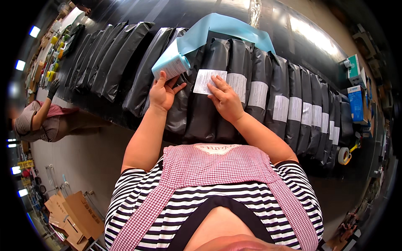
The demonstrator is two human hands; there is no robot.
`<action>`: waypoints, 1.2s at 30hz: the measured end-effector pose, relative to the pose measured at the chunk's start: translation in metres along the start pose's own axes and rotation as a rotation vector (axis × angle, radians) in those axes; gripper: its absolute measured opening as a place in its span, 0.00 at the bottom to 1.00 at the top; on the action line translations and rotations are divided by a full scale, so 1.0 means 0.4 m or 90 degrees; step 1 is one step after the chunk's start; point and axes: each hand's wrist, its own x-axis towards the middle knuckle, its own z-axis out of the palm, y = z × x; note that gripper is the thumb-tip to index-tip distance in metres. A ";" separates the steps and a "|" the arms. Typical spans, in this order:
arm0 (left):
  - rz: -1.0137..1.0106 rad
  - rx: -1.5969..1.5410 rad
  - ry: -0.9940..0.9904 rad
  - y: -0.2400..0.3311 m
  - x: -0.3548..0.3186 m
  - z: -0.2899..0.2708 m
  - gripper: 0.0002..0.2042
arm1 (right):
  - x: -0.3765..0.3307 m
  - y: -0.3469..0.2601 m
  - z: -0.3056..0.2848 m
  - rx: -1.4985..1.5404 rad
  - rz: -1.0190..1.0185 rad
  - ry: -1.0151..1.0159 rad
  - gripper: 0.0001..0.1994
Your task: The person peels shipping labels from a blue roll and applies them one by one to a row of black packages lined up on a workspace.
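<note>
My left hand [162,95] is closed around the lower end of a roll of labels [172,65], its thumb on the near side and some fingers hidden behind the roll. From the roll a pale blue backing strip [224,26] arches over the bags and trails off to the right. My right hand [226,99] lies with spread fingers on a white label [204,78], pressing it against a black plastic mailing bag [204,115]. Bags to the right of it carry similar white labels [258,93]; those to the left show bare black plastic.
Black bags stand side by side along the dark table [176,14]. Tape rolls [344,155] and a yellow-handled tape dispenser [355,145] lie at the right end, near a blue box [355,104] and a green box [355,71]. A co-worker [46,121] stands far left; cardboard [77,215] leans below.
</note>
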 end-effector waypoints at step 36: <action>-0.312 0.066 -0.332 0.234 -0.112 -0.009 0.22 | 0.131 -0.360 0.013 -0.157 -0.131 0.077 0.31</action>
